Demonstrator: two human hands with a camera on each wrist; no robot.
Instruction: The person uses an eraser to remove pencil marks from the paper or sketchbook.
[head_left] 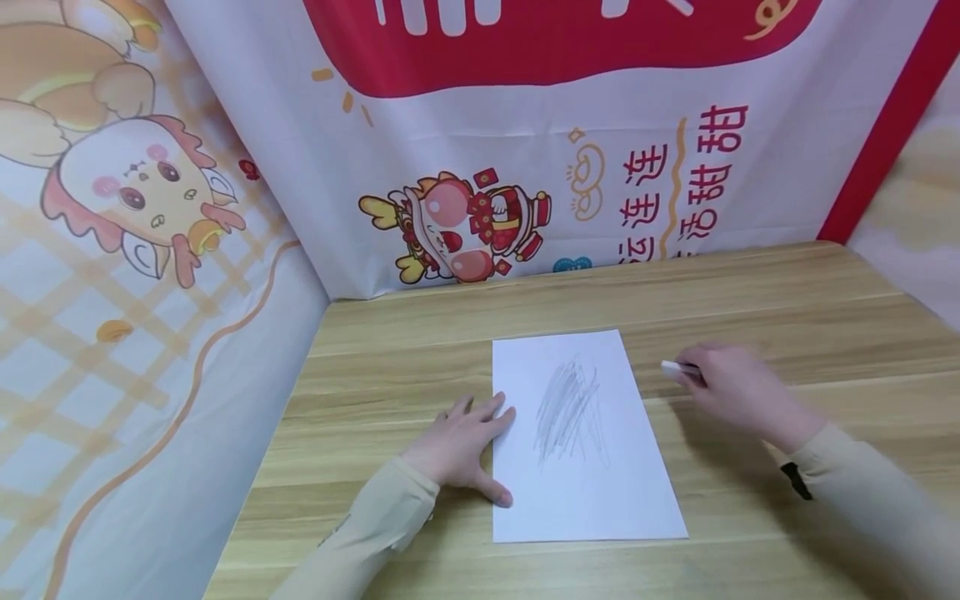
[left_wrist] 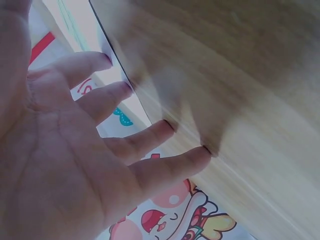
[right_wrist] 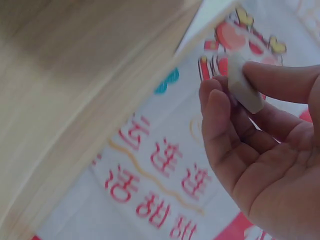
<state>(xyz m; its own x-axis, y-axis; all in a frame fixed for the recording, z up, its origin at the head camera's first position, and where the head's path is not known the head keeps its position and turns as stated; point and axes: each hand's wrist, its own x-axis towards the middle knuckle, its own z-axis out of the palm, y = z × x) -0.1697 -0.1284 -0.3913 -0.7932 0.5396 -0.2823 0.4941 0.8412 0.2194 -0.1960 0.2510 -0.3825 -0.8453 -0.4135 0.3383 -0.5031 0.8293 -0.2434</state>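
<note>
Viewpoint: I see one person working at a table [head_left: 360, 383] with both bare hands.
Table: wood-grained; carries the sheet, with both forearms reaching in from the near side.
Sheet: white paper [head_left: 592, 508], lying flat near the middle of the table, long sides running away from the person.
Scribble: grey slanting strokes [head_left: 566, 408] on the middle and far part of the sheet; the near part is white.
Left hand: at the sheet's left edge [head_left: 461, 446]; fingers spread wide, thumb and nearest fingertips on the paper, the outer ones over the table.
Right hand: to the right of the sheet and apart from it [head_left: 738, 387]; fingers curled, pinching the eraser against the thumb.
Eraser: small white block [right_wrist: 242, 90], in the right hand, one end projecting toward the sheet; exact height above the table cannot be told.
Obstruction, sheet: the left hand overlaps part of the left edge; the scribble is uncovered.
Obstruction, far side: a white banner [head_left: 465, 117] hangs along the table's far edge, which cuts off its lower prints, including a teal heart [head_left: 572, 263].
Banner prints: dragon figure [head_left: 450, 233] on its side, red lettering [head_left: 643, 162] turned sideways, red panel [head_left: 547, 58] at the top, red stripe [head_left: 895, 117] at the right.
Left boundary: cloth [head_left: 247, 375] with checks and a cartoon animal [head_left: 142, 183].
Sleeves: pale, both arms; a black patch [head_left: 797, 481] shows at the right cuff.
</note>
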